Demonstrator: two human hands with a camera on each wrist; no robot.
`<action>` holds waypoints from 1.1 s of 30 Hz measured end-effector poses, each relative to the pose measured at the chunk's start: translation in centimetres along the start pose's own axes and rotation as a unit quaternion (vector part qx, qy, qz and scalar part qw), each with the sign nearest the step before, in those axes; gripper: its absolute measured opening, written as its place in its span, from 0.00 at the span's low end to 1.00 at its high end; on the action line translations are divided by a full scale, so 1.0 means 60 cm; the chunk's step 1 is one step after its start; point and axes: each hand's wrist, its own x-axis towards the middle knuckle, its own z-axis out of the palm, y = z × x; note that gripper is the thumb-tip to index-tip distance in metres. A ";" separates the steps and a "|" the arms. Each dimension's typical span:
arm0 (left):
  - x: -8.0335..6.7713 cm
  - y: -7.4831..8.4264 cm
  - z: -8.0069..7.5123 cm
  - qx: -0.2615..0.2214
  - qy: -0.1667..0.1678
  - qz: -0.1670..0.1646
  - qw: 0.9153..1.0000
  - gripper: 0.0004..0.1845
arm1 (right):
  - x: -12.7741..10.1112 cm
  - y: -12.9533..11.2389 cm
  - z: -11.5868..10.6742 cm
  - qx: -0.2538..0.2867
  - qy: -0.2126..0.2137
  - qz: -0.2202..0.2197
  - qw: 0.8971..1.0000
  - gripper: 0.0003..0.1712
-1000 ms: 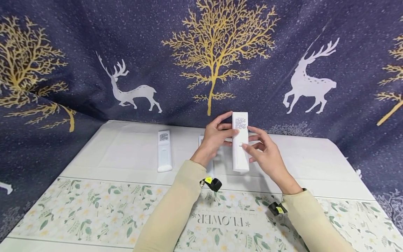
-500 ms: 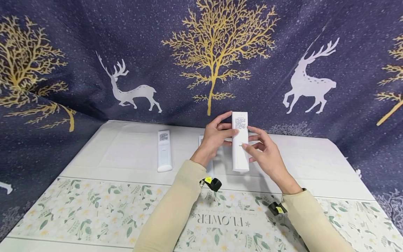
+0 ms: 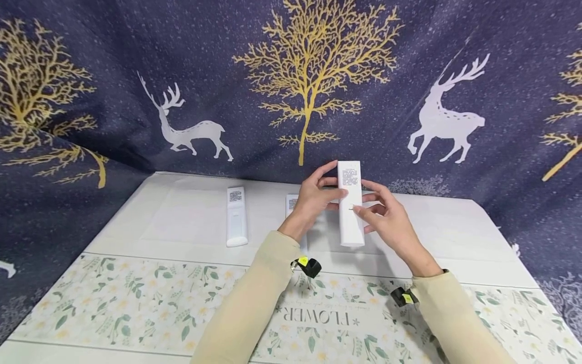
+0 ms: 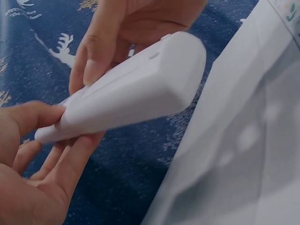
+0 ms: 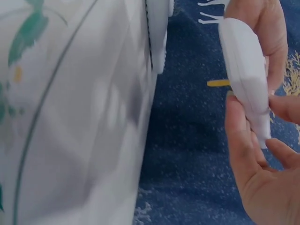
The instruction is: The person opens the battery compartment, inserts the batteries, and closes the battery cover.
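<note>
While two remotes (image 3: pixel 237 216) lie, hands (image 3: pixel 350 207) hold one (image 3: pixel 350 203).

Long cream sleeves (image 3: pixel 254 298) both arms — small black wrist cams (image 3: pixel 311 266) w/ yellow stickers.

This is looking like a makeshift recording corner set up in a home rather than a workshop or shop. A dark blue fabric backdrop printed with golden trees and white deer (image 3: pixel 109 60) is hanging behind and draping around the far and side edges of the surface, closing off the room. A white tablecloth (image 3: pixel 454 237) is covering the surface (image 3: pixel 59 349), and a floral mat with green leaves and the word FLOWER (image 3: pixel 136 303) is lying along its near edge.
</note>
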 end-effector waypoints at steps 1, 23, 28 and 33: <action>0.000 -0.003 0.003 0.000 0.004 0.001 1.000 0.40 | 0.000 -0.001 -0.003 -0.006 -0.007 0.005 1.000 0.41; 0.010 -0.065 0.043 0.063 0.033 -0.040 0.997 0.39 | 0.003 0.027 -0.032 -0.072 -0.092 0.062 0.991 0.52; 0.010 -0.075 0.046 0.075 0.025 -0.056 0.995 0.39 | 0.003 0.043 -0.037 -0.058 -0.103 0.067 0.991 0.54; 0.010 -0.082 0.050 0.080 0.017 -0.071 0.994 0.40 | 0.003 0.052 -0.042 -0.045 -0.115 0.084 0.989 0.54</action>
